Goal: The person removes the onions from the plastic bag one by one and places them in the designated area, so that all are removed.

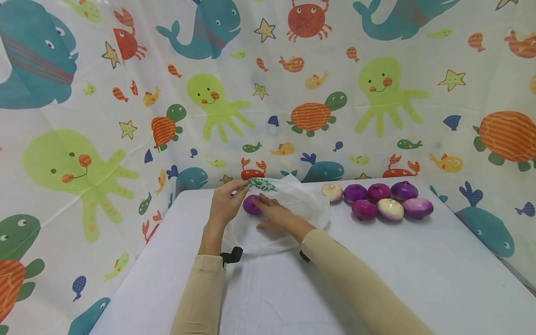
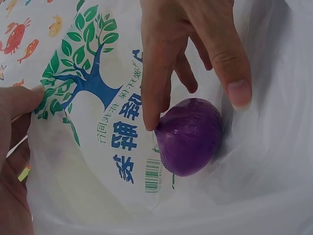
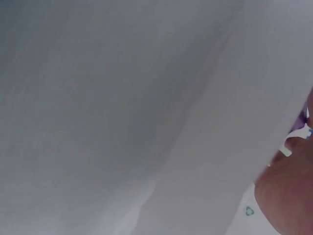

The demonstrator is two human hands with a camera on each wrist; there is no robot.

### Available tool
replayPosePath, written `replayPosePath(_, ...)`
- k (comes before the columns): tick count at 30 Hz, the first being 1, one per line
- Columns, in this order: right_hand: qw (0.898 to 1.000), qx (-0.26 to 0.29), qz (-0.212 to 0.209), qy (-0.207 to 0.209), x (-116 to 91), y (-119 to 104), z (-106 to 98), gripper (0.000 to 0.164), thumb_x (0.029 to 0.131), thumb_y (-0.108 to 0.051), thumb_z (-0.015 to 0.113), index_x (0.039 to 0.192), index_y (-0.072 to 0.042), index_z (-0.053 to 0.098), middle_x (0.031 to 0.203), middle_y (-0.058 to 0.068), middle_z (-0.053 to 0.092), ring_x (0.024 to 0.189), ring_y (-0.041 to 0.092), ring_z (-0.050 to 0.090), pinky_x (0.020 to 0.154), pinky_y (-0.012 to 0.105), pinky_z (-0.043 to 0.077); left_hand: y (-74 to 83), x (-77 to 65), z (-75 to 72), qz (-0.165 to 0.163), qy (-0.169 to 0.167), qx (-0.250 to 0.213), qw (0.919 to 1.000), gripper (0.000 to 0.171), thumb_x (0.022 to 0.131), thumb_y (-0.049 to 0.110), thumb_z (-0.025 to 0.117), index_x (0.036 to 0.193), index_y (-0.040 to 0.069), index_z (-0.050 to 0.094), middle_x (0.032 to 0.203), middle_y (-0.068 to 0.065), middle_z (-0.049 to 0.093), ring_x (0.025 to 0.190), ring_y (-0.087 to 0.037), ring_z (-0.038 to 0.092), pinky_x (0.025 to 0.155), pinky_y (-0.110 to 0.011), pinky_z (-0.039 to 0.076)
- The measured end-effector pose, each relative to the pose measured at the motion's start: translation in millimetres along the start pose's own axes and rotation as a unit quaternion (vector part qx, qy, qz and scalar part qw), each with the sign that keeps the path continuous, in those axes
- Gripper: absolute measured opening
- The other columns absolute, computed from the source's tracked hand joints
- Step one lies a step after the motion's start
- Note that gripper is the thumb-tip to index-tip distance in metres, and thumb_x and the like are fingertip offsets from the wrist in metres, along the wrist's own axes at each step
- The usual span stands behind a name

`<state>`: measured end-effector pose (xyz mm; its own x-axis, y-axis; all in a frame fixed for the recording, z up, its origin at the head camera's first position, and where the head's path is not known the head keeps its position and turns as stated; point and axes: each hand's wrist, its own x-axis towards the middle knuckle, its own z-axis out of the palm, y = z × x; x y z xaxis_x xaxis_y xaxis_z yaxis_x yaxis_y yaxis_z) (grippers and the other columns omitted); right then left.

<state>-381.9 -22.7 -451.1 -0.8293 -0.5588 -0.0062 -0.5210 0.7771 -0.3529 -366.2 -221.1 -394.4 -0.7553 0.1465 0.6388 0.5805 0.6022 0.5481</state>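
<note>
A white plastic bag [image 1: 310,200] with a green and blue tree print lies spread on the table. The left hand [image 1: 226,202] pinches its edge near the printed leaves; in the left wrist view that hand [image 2: 17,105] shows at the left border. Inside the bag mouth sits a purple onion [image 2: 190,137]. The right hand [image 1: 278,214] reaches into the bag over the onion, one fingertip touching its pointed end. In the left wrist view its thumb [image 2: 237,83] stands straight and apart from the onion. White plastic fills most of the right wrist view, with part of the right hand [image 3: 288,188] at its edge.
To the right of the bag, several purple onions [image 1: 364,210] and pale onions [image 1: 390,209] are grouped near the back edge of the white table [image 1: 268,293]. A curtain [image 1: 268,70] printed with sea animals hangs behind and beside the table.
</note>
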Motion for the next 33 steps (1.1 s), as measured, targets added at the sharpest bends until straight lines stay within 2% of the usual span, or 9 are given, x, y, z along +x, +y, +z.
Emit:
replayPosePath(8,1.000,-0.013,0.020,0.000,5.9,-7.3,3.0,0.097,0.096,-0.047,0.072,0.168,-0.034,0.008,0.173,0.007,0.022,0.157,0.040,0.025,0.125,0.055,0.035,2.2,-0.6,-2.7,-0.011,-0.007,0.008,0.9999,0.023,0.099,0.015,0.073,0.120,0.010,0.078,0.120,-0.008,0.078,0.112,-0.026,0.074,0.088,-0.044,0.065)
replayPosePath(15,1.000,-0.016,0.004,-0.014,9.7,-14.0,2.2,0.099,0.096,-0.048,0.072,0.168,-0.035,0.004,0.178,0.001,-0.002,0.160,0.042,0.018,0.127,0.059,0.029,0.7,-0.2,-2.5,-0.015,-0.007,0.003,0.9999,0.022,0.099,0.016,0.073,0.120,0.010,0.078,0.121,-0.006,0.077,0.114,-0.024,0.073,0.090,-0.043,0.064)
replayPosePath(23,0.999,-0.048,-0.005,-0.015,18.1,-22.5,-4.1,0.100,0.095,-0.048,0.073,0.169,-0.029,0.007,0.177,0.001,-0.001,0.160,0.038,0.017,0.126,0.057,0.032,0.9,0.4,-2.3,-0.016,-0.003,-0.004,0.9999,0.022,0.099,0.015,0.073,0.120,0.010,0.078,0.121,-0.007,0.077,0.112,-0.025,0.074,0.086,-0.043,0.065)
replayPosePath(28,0.998,-0.065,-0.001,-0.014,21.0,-26.9,-6.8,0.099,0.095,-0.049,0.073,0.169,-0.025,0.011,0.177,0.002,0.010,0.159,0.036,0.022,0.125,0.054,0.034,1.6,0.4,-2.0,-0.016,-0.003,-0.004,0.9999,0.022,0.099,0.016,0.073,0.120,0.011,0.078,0.121,-0.007,0.077,0.113,-0.025,0.073,0.087,-0.044,0.065)
replayPosePath(33,0.997,-0.072,0.011,-0.014,22.0,-30.4,-6.6,0.095,0.092,-0.047,0.077,0.167,-0.029,0.021,0.168,0.008,0.024,0.151,0.040,0.030,0.121,0.055,0.041,0.7,0.0,-1.1,-0.018,-0.005,-0.002,0.9998,0.022,0.099,0.015,0.073,0.120,0.011,0.078,0.121,-0.007,0.077,0.113,-0.025,0.073,0.088,-0.043,0.064)
